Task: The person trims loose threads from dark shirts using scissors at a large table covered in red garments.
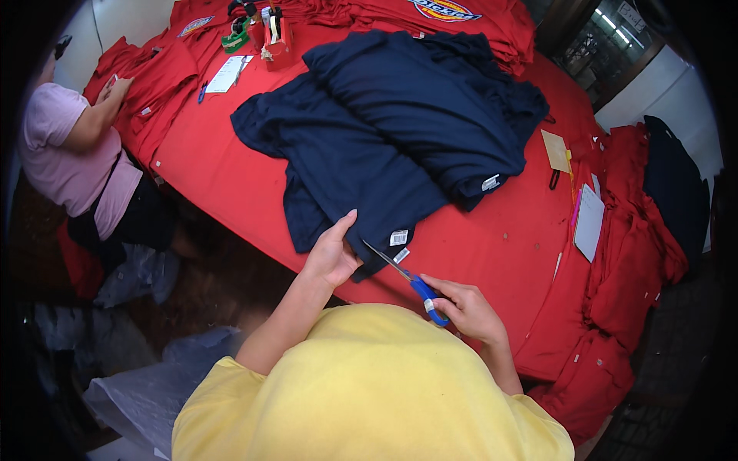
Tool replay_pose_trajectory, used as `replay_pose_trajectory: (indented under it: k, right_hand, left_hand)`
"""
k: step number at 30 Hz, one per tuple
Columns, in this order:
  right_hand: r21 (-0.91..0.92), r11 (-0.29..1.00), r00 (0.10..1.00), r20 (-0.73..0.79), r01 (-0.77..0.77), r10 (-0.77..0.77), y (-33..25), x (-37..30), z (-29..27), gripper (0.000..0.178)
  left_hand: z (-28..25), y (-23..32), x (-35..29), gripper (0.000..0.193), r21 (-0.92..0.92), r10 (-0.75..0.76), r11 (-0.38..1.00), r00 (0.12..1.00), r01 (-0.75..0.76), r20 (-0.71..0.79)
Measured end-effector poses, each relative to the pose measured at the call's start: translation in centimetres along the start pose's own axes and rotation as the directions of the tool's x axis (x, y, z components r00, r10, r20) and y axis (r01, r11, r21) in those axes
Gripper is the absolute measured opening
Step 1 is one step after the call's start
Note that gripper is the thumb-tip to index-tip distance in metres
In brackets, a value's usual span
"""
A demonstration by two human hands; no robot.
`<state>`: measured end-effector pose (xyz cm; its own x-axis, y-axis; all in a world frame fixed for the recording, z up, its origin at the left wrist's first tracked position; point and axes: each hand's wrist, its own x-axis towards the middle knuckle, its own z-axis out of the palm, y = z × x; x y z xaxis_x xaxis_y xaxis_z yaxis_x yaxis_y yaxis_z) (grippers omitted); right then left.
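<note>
My left hand (332, 252) pinches the near edge of a dark navy garment (361, 184), thumb on top and fingers partly hidden beneath. Blue-handled scissors (421, 290) are held in my right hand (470, 309). Their blades point up and left, lying at the garment's edge near my left hand; whether they touch the cloth I cannot tell. White labels with bar markings (398, 237) show at this edge, just beside the blades. A second navy garment (430, 100) lies heaped behind, with a white tag (490, 183) at its near corner.
The table has a red cover (492, 246). Red garments (626, 238) pile along the right, others at the back. A red tape dispenser (277, 42), a paper slip (228, 74) and a notepad (589, 223) lie around. At left a person (84, 146) handles red cloth. Plastic bags (165, 380) sit below.
</note>
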<state>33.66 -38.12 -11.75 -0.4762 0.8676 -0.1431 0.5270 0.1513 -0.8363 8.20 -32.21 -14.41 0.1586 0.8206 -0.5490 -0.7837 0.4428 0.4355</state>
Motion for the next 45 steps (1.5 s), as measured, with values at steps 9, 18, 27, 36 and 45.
replay_pose_trajectory:
  k: [9,18,27,36,45]
  right_hand:
    - [0.372,0.91,0.982,0.032,-0.185,0.187,1.9,0.0,0.4,0.046]
    - [0.467,0.882,0.991,-0.077,-0.061,0.109,1.9,0.5,2.9,0.051]
    - [-0.024,0.993,0.97,-0.21,0.117,-0.12,0.3,1.6,3.4,0.055]
    - [0.348,0.936,0.985,-0.175,0.057,0.005,1.2,2.7,4.5,0.054]
    - [0.49,0.869,0.988,-0.154,0.068,0.01,0.4,3.4,4.6,0.049]
  left_hand:
    - [-0.6,0.6,0.1,0.014,0.28,0.217,0.921,0.953,-0.272,0.213]
    - [-0.4,0.6,-0.3,0.014,0.233,0.206,0.939,0.957,-0.252,0.204]
    - [0.2,0.1,-0.7,0.022,0.26,0.292,0.899,0.925,-0.352,0.244]
    - [0.7,0.3,-1.3,0.024,0.297,0.307,0.876,0.915,-0.379,0.261]
    - [0.5,0.8,-1.4,0.044,0.421,0.288,0.822,0.917,-0.385,0.277]
